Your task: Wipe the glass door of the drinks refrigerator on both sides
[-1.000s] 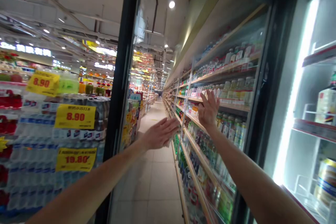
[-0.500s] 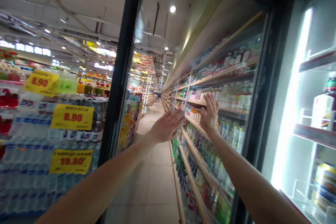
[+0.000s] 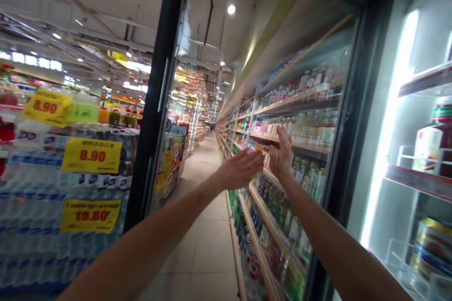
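Note:
My left hand is stretched out flat in front of a black-framed glass door, palm turned to the right. Just right of it, my right hand is raised with its fingers up and its thumb apart. Both hands hold nothing. Their fingers come close to each other; whether they touch is hard to make out. I cannot tell if either hand touches the glass. Long shelves of bottles show in or through the pane behind the hands.
At the right stands a lit cooler with a bottle and a gold-topped can on its racks. Stacked water packs with yellow price signs fill the left. A tiled floor aisle runs away between them.
My left hand has moved right, closing the gap to my right hand. The right hand stays nearly in place, turned slightly. The whole view has shifted a little.

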